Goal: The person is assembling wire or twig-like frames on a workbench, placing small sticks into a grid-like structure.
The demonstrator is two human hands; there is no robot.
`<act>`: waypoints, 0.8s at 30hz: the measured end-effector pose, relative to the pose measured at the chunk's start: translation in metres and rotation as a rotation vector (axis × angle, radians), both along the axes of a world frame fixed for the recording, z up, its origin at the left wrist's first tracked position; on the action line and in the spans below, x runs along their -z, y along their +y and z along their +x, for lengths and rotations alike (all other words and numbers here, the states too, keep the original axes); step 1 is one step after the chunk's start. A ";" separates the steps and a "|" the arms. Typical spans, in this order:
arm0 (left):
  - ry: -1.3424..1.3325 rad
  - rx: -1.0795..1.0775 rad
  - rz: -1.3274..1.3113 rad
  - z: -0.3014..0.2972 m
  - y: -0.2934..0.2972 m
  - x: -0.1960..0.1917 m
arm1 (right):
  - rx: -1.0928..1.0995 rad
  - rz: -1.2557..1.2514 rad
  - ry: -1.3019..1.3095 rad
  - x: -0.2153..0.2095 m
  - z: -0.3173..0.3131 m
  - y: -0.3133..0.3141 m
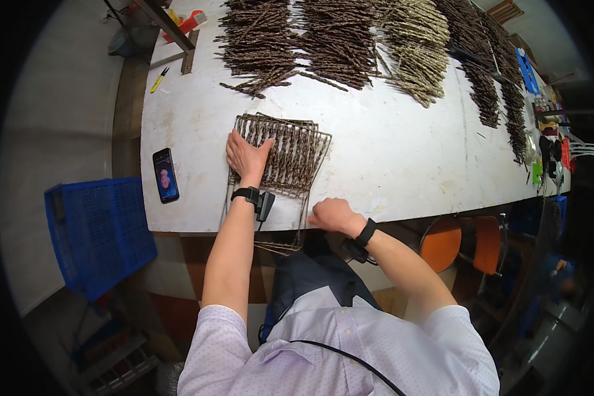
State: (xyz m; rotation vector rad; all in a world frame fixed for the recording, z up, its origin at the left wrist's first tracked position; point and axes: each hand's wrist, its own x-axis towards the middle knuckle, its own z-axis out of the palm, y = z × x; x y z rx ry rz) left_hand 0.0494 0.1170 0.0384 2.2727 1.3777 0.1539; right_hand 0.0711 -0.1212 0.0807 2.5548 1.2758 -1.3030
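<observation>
A rectangular wire frame point(301, 234), partly filled with rows of brown twisted strands point(290, 165), lies near the table's front edge. Its near end juts out past that edge above my lap. My left hand point(247, 157) rests flat on the woven part at its left side, thumb spread away from the fingers. Beside the frame's lower right side is my right hand point(335, 215), its fingers curled together with the tips close to the side wire. What those fingertips pinch, if anything, is too small to make out.
Bundles of dark brown twisted strands point(336, 43) and one paler bundle point(416, 49) lie along the table's far side. A phone point(165, 175) and a yellow cutter point(159, 80) lie at the left. A blue crate point(102, 231) stands left of the table; orange chairs point(440, 243) stand at right.
</observation>
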 end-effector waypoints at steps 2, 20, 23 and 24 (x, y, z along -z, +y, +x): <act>-0.008 0.079 0.075 0.004 0.000 0.001 | 0.241 -0.018 -0.075 0.008 0.020 -0.006; -0.128 0.444 0.242 0.000 -0.016 -0.012 | 0.338 0.095 -0.253 -0.027 0.117 0.015; -0.201 0.180 0.142 -0.020 -0.060 0.002 | 0.386 0.375 -0.402 -0.003 0.137 0.035; -0.216 0.184 0.145 -0.011 -0.072 0.007 | 0.379 0.419 -0.412 0.018 0.139 0.043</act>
